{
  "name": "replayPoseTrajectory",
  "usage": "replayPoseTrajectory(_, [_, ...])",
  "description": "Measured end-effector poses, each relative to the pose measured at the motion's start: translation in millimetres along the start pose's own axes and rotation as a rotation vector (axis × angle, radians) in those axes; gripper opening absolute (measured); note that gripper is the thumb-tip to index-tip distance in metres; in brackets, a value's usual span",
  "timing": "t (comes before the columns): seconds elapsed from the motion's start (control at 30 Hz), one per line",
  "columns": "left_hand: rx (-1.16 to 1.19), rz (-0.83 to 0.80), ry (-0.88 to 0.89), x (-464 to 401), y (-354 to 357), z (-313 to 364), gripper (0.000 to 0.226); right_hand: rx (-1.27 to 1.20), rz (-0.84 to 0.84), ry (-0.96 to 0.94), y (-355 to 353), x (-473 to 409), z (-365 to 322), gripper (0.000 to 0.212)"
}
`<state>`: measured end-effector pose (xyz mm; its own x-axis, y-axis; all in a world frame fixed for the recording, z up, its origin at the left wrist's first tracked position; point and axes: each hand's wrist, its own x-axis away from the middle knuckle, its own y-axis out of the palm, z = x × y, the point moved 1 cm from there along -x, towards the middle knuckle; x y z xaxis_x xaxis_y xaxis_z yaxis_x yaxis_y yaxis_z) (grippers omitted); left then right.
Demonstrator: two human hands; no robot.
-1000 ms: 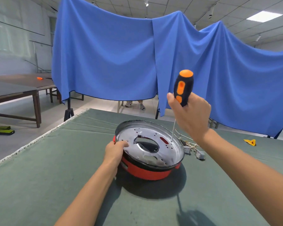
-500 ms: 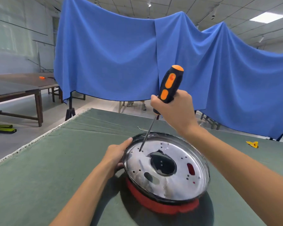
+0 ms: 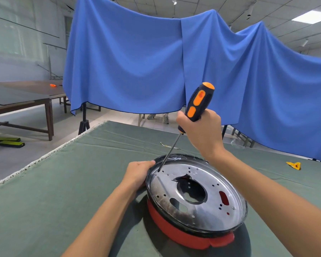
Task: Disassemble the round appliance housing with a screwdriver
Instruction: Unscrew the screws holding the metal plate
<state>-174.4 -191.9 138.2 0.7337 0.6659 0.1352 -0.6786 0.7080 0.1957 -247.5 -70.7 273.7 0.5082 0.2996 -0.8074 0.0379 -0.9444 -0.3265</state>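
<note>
The round appliance housing (image 3: 183, 236) has a red body and a silver metal plate (image 3: 208, 216) with a large centre hole and several small holes, ringed by a black rim. It lies on the green table cover. My right hand (image 3: 202, 130) grips the black and orange screwdriver (image 3: 198, 102), tilted, its tip set at a hole on the plate's far left edge. My left hand (image 3: 137, 173) holds the housing's left rim, thumb on top of the rim.
The green table cover (image 3: 63, 191) ends at a frayed left edge. A small yellow object (image 3: 294, 165) lies at the right, thin wires (image 3: 168, 146) behind the housing. A blue cloth (image 3: 137, 62) hangs beyond the table; wooden tables (image 3: 26, 97) stand at the left.
The housing has come nearer and larger in view. The screwdriver tip shifted from the plate's right side to its far left edge. My left hand stays on the left rim.
</note>
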Motion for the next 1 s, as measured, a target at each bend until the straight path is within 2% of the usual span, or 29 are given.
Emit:
replayPoseTrajectory(0.37, [-0.039,0.035,0.034,2.6,-0.9,1.2,0.021,-0.014,0.002,0.015,5.7,3.8,7.6,0.045])
replayPoseTrajectory(0.7, [-0.129,0.041,0.084,4.3,-2.4,0.9,0.021,-0.02,-0.051,0.073,6.6,3.0,6.6,0.039])
replayPoseTrajectory(0.77, [-0.201,0.042,0.14,3.4,-2.4,0.7,0.021,-0.018,-0.088,0.103,7.1,0.3,3.7,0.038])
replayPoseTrajectory(0.9, [-0.492,0.069,0.321,2.5,-0.9,4.7,0.014,0.009,-0.226,0.204,16.9,-11.2,-6.4,0.038])
replayPoseTrajectory(1.0, [-0.616,0.15,0.421,9.1,0.2,11.2,0.032,0.101,-0.315,0.247,30.6,-21.6,-16.4,0.034])
